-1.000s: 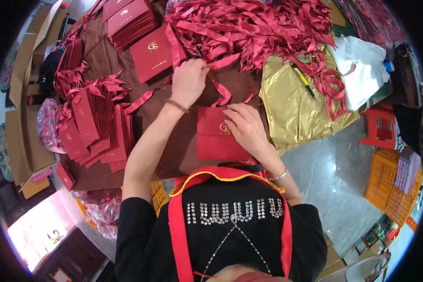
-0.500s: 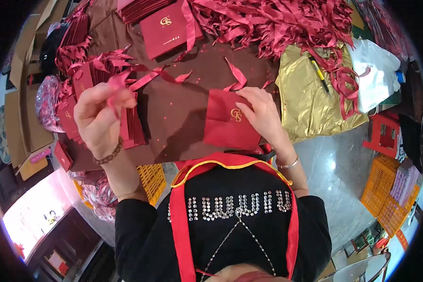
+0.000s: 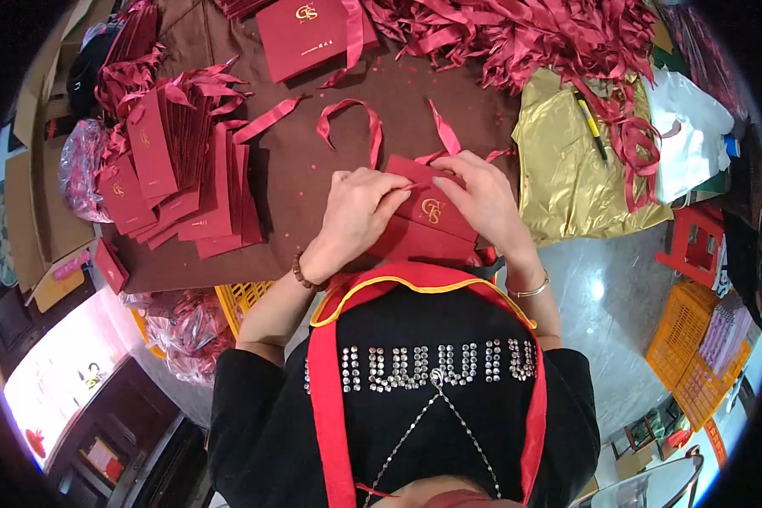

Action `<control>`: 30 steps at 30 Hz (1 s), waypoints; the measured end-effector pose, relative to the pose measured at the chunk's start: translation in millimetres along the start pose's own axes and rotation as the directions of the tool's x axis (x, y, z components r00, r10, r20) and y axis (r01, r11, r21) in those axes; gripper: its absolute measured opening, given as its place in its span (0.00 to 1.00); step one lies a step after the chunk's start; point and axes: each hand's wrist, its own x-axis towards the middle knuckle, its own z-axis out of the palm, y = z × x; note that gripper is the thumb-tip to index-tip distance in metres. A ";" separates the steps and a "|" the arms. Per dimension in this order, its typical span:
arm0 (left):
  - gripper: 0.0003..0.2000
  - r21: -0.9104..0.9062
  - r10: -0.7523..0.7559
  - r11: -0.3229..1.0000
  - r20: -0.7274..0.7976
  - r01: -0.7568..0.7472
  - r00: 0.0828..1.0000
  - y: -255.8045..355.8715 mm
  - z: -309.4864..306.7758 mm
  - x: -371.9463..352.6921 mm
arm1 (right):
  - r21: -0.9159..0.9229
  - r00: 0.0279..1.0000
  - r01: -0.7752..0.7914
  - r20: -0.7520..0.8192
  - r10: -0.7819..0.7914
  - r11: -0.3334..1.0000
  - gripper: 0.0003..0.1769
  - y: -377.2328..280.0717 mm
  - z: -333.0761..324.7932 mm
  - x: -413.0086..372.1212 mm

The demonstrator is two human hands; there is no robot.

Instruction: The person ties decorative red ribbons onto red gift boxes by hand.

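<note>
A flat red paper gift bag (image 3: 427, 233) with a gold logo lies at the table's front edge, between my hands. My left hand (image 3: 360, 210) is closed, thumb and forefinger pinched at the bag's upper part; whether a ribbon is also between them is hidden. Across from it, my right hand (image 3: 485, 201) grips the bag's upper right side, thumb near the logo. A dark pink ribbon (image 3: 356, 106) curves over the cloth down behind my left hand. Another ribbon end (image 3: 443, 127) sticks up beyond the bag.
Stacked red bags with ribbons (image 3: 186, 169) stand at the left. More bags (image 3: 309, 42) lie at the back, beside a heap of ribbons (image 3: 525, 38). On the right are gold wrapping (image 3: 567, 161), a black-and-yellow pen (image 3: 591, 127) and a white plastic bag (image 3: 690, 127).
My left hand has come down from the left, where it held a ribbon up, to the bag beside my right hand. The ribbon now lies curved on the cloth.
</note>
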 end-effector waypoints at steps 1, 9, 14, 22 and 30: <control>0.06 0.010 -0.014 1.000 0.013 0.013 1.000 1.2 1.7 -1.9 | 0.056 1.000 -0.016 0.015 0.015 0.998 0.12 0.8 -0.5 0.2; 0.06 -0.038 -0.110 0.993 -0.010 0.109 0.994 2.9 0.6 -13.4 | 0.161 0.990 -0.104 0.113 0.086 0.981 0.12 -2.9 -6.3 1.8; 0.04 -0.033 -0.106 0.994 -0.069 0.104 0.992 4.1 3.4 -11.0 | 0.266 0.948 -0.265 0.250 0.199 0.927 0.14 -4.5 -7.6 3.3; 0.02 0.027 -0.080 0.996 -0.140 0.085 0.987 3.9 10.0 -7.8 | 0.331 0.944 -0.246 0.295 0.148 0.911 0.16 5.0 -5.0 4.2; 0.02 0.077 -0.051 0.995 -0.180 0.065 0.982 0.8 14.5 -5.0 | 0.362 0.916 -0.311 0.361 0.175 0.879 0.17 3.3 -6.7 6.6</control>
